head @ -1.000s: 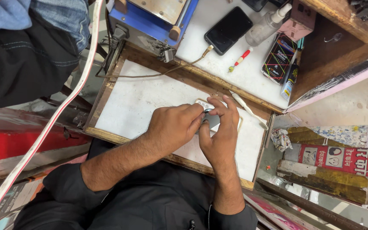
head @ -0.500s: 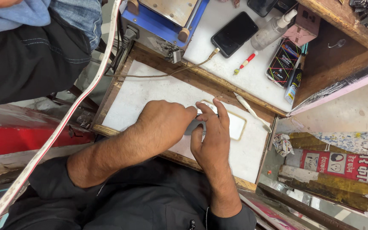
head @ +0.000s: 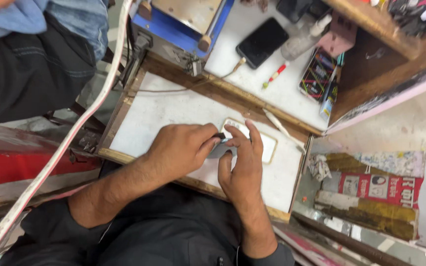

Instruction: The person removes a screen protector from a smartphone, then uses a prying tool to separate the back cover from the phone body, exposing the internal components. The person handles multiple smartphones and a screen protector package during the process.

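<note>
There is one white board (head: 173,111) with a wooden frame, and it is the biggest thing. Behind it sits one blue machine (head: 188,27). On the white shelf next to the machine lie one black phone (head: 262,42), one clear bottle (head: 304,42), one red pen (head: 274,75) and one striped pack (head: 317,74). One white stick (head: 279,129) lies at the far edge of the board.

The left part of the board is bare, so there is room to move there. The right part is crowded by the hands. The board's wooden edge runs close under both wrists.

One white phone (head: 267,145) with a gold rim lies flat on the board, near its far right side. Two hands meet on top of it. The left hand (head: 183,148) is curled tight and pinches a small dark tool (head: 220,136) against the phone. The right hand (head: 242,165) rests on the phone with its fingers (head: 255,138) spread flat, pressing it down. A small grey piece (head: 221,150) sits between the two hands; who grips it is hard to tell.
</note>
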### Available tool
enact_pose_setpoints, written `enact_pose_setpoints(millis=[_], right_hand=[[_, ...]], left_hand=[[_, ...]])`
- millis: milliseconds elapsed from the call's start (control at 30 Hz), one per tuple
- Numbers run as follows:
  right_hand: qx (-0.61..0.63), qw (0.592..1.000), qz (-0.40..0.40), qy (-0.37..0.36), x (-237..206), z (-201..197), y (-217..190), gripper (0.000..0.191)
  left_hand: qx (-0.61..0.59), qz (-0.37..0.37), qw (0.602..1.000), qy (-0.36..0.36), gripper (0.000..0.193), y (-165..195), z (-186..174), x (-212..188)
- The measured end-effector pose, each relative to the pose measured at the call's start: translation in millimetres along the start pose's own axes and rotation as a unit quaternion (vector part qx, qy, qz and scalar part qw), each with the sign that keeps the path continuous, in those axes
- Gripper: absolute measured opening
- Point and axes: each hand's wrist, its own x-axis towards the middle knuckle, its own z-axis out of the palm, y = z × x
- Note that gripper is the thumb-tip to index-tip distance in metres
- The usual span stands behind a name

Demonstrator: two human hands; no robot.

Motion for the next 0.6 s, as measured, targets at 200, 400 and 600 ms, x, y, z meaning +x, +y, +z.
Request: enact_pose_setpoints(millis=[200,400,600], right_hand=[[0.009,1.000,0.003,0.003,3.2,1.5,3.8,0.034],[0.010,1.000,0.012,-0.002,-0.4,4.1,5.6,0.038],[0.007,1.000,-0.002,-0.012,-0.6,5.3,2.2,0.033]], left_hand=[[-0.010,0.012,1.000,0.003,0.013,-1.0,2.4,-5.6],[0.010,0.032,0.999,0.004,0.013,-2.5,13.9,-6.4],[0.104,0.004,0.985,-0.136,0.009,-4.1,1.3,2.0]])
